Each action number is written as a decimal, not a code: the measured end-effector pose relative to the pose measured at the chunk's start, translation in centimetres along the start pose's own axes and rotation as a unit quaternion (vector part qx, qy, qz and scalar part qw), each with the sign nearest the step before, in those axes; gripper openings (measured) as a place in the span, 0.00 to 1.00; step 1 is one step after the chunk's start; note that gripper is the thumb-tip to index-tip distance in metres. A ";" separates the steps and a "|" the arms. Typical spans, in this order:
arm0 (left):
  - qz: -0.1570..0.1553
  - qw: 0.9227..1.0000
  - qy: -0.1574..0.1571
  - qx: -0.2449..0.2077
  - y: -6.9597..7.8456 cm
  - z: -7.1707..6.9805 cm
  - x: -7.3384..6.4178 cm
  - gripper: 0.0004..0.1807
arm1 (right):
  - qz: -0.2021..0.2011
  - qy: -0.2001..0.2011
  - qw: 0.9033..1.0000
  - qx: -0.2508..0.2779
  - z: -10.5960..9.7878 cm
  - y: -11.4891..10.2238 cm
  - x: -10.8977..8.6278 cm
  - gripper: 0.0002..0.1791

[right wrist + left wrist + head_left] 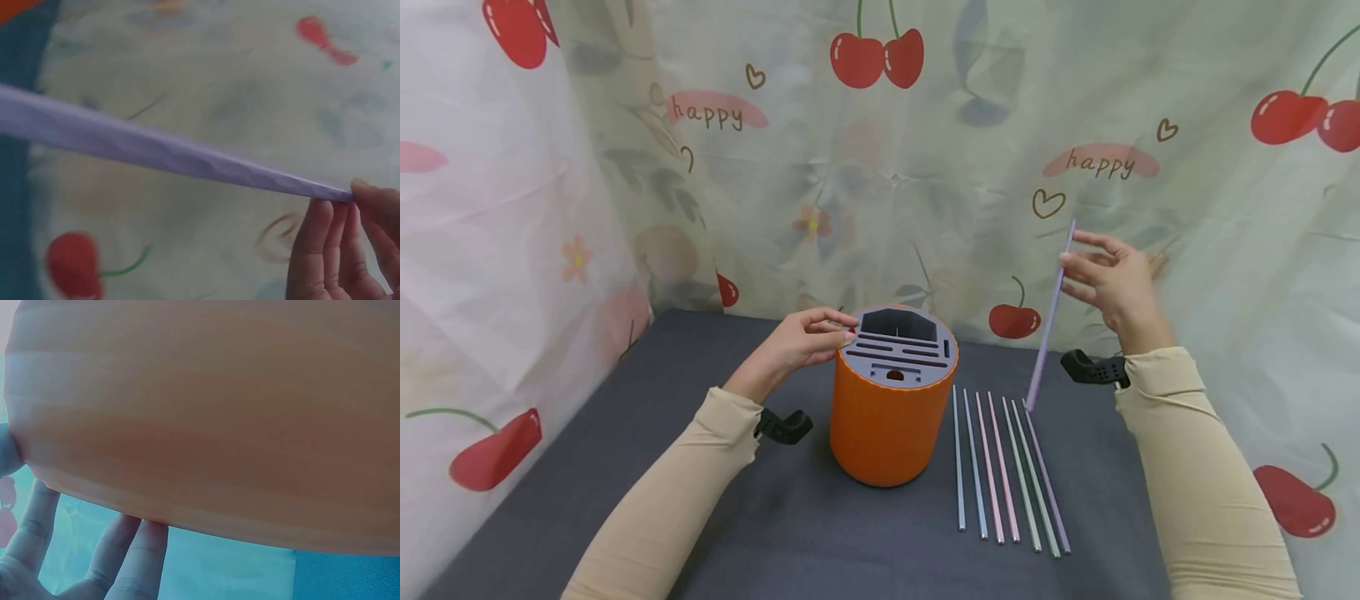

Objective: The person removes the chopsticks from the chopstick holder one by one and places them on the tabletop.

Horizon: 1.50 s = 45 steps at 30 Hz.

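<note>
An orange round knife block with a grey slotted top stands upright on the table. My left hand touches its upper rim at the left with thumb and fingertips. In the left wrist view the straight fingers meet the edge of the block. My right hand pinches a lavender chopstick near its thin end, raised at a steep slant. The right wrist view shows thumb and fingertips on that tip. The chopstick's thick end is by the tops of several chopsticks lying on the table.
Blue, pink, green and one purple chopstick lie side by side, right of the block. A dark grey cloth covers the table. Curtains with cherry prints hang behind and at both sides.
</note>
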State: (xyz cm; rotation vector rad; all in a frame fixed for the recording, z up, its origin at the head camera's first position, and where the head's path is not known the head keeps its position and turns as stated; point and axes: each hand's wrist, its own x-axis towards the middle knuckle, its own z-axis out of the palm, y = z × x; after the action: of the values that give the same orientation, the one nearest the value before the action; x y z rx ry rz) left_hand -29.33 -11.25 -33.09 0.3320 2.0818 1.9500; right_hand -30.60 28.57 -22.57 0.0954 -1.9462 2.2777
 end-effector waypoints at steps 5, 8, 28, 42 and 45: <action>-0.005 1.000 0.006 0.002 -0.1 0.0 0.0 0.22 | 0.088 -0.019 0.985 -0.146 -3.5 5.8 -0.2 0.20; -0.010 1.000 0.008 0.007 0.0 0.0 0.0 0.22 | 0.129 -0.022 0.963 -0.234 -5.2 9.3 -0.5 0.27; -0.011 1.000 0.007 0.010 0.2 0.0 -0.1 0.22 | 0.263 0.021 0.907 -0.329 -9.2 20.8 -3.0 0.24; -0.007 1.000 0.003 0.006 0.3 0.0 -0.1 0.22 | 0.257 0.022 0.899 -0.352 -8.8 21.2 -2.9 0.22; -0.008 1.000 0.000 0.005 0.2 0.0 -0.1 0.22 | 0.257 0.018 0.901 -0.349 -8.9 21.2 -2.9 0.22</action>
State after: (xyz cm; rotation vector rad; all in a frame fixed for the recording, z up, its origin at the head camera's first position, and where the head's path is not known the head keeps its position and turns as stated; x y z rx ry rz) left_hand -29.24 -11.28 -32.83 0.3166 2.0896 1.9314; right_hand -30.50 33.91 -45.06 -0.5962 -2.8854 1.6046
